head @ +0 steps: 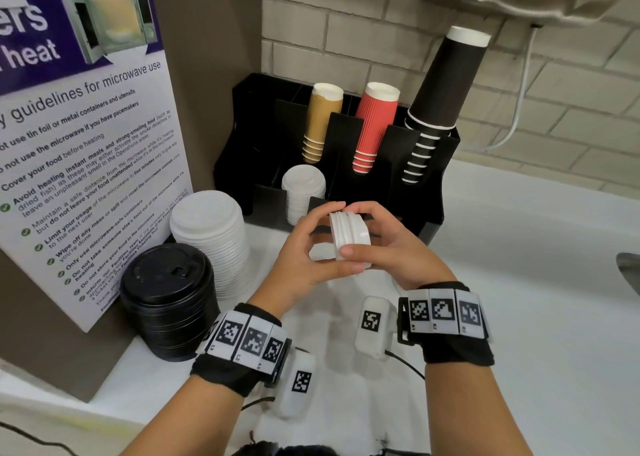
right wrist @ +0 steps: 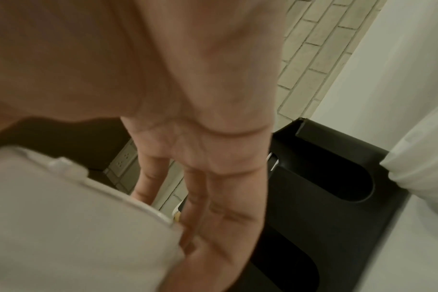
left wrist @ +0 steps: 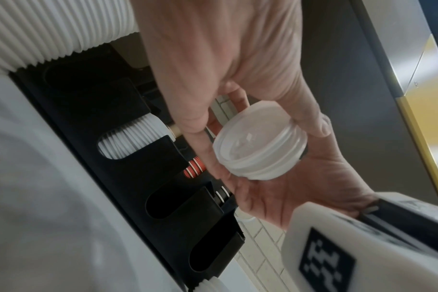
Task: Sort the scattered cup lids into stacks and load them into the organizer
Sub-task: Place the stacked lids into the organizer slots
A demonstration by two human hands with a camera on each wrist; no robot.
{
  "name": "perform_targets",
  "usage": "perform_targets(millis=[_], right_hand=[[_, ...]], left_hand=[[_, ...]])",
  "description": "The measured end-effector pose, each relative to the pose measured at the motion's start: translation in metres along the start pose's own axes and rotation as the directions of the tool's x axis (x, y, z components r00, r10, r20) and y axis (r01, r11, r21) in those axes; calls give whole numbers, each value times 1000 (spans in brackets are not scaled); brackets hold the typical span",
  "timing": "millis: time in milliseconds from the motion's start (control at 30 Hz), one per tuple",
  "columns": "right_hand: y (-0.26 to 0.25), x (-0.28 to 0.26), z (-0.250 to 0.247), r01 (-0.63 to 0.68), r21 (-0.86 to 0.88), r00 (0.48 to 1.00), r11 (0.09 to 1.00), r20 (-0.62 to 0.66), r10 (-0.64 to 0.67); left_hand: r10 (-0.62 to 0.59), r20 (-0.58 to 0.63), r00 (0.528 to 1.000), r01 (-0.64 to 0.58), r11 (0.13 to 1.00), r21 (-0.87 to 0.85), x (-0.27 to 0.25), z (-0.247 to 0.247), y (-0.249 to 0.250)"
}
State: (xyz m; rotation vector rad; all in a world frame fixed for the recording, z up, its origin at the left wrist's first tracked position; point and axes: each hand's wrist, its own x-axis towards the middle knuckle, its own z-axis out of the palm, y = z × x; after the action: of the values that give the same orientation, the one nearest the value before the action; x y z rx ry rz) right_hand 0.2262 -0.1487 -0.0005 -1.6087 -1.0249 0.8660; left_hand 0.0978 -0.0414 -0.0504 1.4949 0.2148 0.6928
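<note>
A small stack of white cup lids [head: 349,236] is held on its side in the air, just in front of the black organizer [head: 242,137]. My left hand [head: 311,237] grips its left end, fingers curled over the top. Opposite it, my right hand [head: 377,234] cups the other end with the thumb across the front. The left wrist view shows the stack of white cup lids [left wrist: 260,144] from its hollow underside, between both hands. In the right wrist view the lids [right wrist: 75,227] are a white blur beside my palm. One front slot holds a white lid stack [head: 304,187].
On the white counter to the left stand a tall stack of large white lids [head: 211,241] and a stack of black lids [head: 168,300], against a microwave poster [head: 86,144]. The organizer's back slots hold tan [head: 320,123], red [head: 374,126] and black cups [head: 440,106].
</note>
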Motion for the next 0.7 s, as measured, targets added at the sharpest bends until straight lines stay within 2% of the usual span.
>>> perform_targets(millis=[200, 533, 633, 700], right_hand=[[1, 3, 2, 8, 24, 1000, 1000, 4, -8], [-9, 17, 3, 53, -124, 999, 991, 1, -54], [-23, 35, -2, 69, -180, 997, 981, -4, -71], [-34, 57, -8, 108, -279, 988, 954, -77, -134]], left_hand=[[-18, 14, 1000, 18, 999, -44, 0, -1, 3], [-12, -31, 999, 11, 1000, -25, 4, -6, 3], [-46, -91, 995, 41, 998, -52, 6, -10, 2], [-91, -167, 982, 92, 996, 3, 6, -13, 0]])
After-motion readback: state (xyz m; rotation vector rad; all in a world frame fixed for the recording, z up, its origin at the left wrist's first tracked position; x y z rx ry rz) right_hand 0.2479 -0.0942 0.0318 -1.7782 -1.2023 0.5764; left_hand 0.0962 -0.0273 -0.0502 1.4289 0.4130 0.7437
